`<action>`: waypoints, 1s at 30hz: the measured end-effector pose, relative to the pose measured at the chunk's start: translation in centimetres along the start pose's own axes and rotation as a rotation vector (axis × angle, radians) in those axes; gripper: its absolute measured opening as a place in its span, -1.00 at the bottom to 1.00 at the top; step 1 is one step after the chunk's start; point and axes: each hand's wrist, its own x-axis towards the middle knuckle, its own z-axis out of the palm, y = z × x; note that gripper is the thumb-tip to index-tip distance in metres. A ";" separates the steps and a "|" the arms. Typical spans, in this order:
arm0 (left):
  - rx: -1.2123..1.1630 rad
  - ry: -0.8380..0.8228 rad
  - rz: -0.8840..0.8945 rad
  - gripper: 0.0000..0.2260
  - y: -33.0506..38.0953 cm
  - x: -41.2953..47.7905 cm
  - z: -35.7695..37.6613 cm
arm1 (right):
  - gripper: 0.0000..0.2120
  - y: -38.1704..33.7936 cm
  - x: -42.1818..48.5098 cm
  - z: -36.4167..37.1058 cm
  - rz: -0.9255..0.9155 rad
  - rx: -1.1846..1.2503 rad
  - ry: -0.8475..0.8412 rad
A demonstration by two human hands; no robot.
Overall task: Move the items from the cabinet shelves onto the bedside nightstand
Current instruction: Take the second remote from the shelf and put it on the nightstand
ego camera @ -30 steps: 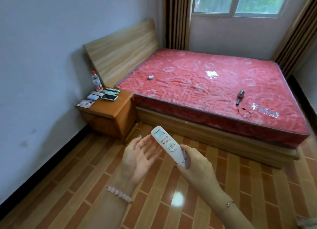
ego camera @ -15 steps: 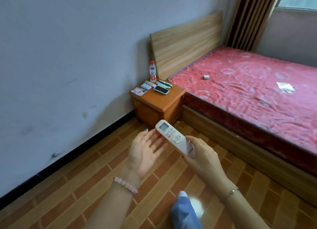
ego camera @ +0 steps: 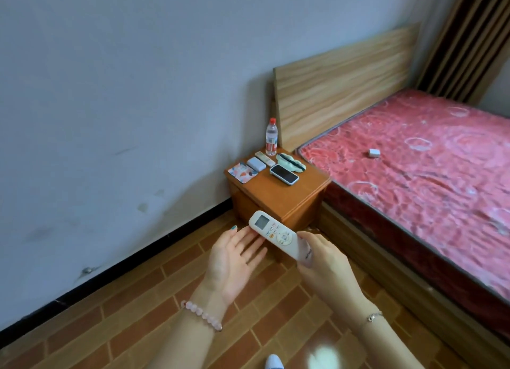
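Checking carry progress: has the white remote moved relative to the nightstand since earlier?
Yes. The remote, held in the right hand, has come closer to the nightstand: its screen end now overlaps the nightstand's front; a second ago a gap separated them.

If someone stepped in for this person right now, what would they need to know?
Right hand holds the white remote by its lower end. Left hand is open, palm up, by its screen end.
Nightstand carries a water bottle, phone and small items.
To do: set the remote on its bare front part. The cabinet is out of view, so what remains there cannot be told.
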 end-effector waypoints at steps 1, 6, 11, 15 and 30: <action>-0.001 0.001 0.000 -0.58 0.4 1.4 0.7 | -0.57 0.5 1.6 0.0 0.001 -0.001 -0.003; -0.017 0.033 -0.021 -0.58 1.9 7.3 2.5 | -0.57 2.7 7.4 0.9 0.020 -0.001 -0.036; -0.001 0.060 -0.076 -0.57 3.0 13.7 3.4 | -0.54 4.6 12.6 2.6 0.041 -0.023 -0.076; 0.019 0.066 -0.112 -0.59 4.1 19.5 4.1 | -0.53 6.4 17.8 4.4 0.087 -0.022 -0.108; 0.095 0.161 -0.348 -0.60 12.5 46.9 3.2 | -0.62 11.0 42.3 15.1 0.364 -0.005 -0.218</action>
